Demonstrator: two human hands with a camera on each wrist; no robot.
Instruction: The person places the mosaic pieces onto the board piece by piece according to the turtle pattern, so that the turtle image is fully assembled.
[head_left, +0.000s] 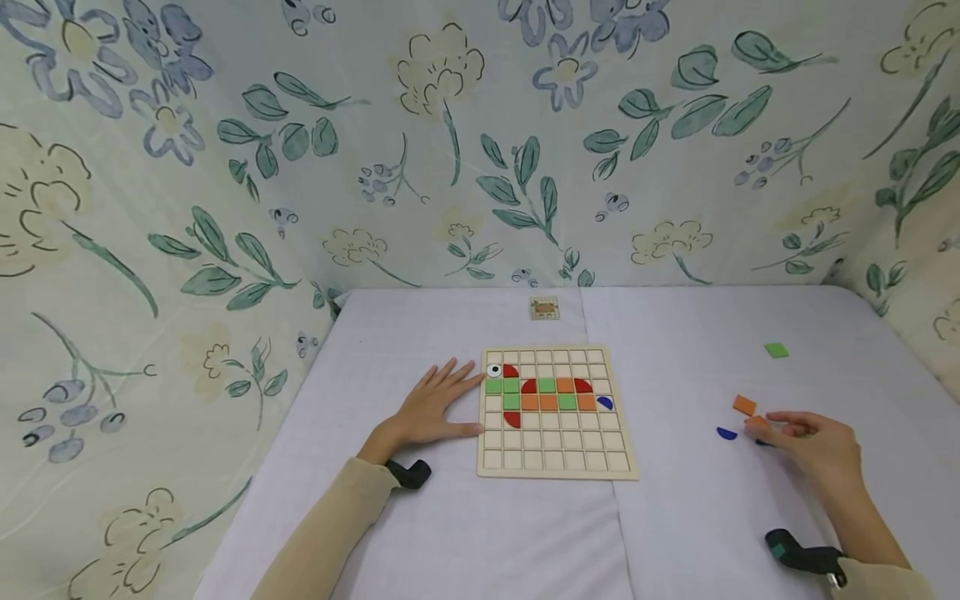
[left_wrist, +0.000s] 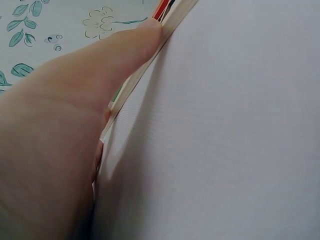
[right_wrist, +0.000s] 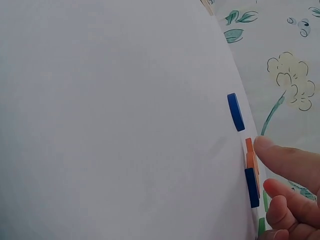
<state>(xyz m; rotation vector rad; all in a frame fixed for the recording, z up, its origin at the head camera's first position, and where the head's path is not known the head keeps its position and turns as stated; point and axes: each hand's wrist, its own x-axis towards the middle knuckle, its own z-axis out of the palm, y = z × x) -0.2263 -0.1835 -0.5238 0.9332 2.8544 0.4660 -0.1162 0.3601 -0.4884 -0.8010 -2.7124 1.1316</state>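
Note:
My left hand point(head_left: 435, 407) lies with spread fingers at the left edge of a wooden grid board point(head_left: 558, 477); thumb and fingertips touch the frame. Red, green and orange pieces, a white eye tile point(head_left: 494, 371) and a blue half-round piece point(head_left: 604, 403) sit in its cells. To the right, my right hand point(head_left: 817, 446) reaches low over loose pieces, thumb and index finger apart beside an orange square tile point(head_left: 756, 422). Close by lie another orange tile point(head_left: 744, 405) and a blue half-round piece point(head_left: 726, 433). A second blue piece point(right_wrist: 252, 188) is partly hidden in the head view.
A small picture card point(head_left: 544, 308) lies behind the board. Farther right is a green diamond-shaped piece point(head_left: 776, 350). White cloth point(head_left: 540, 533) covers the table, and a flowered curtain point(head_left: 450, 167) hangs behind it.

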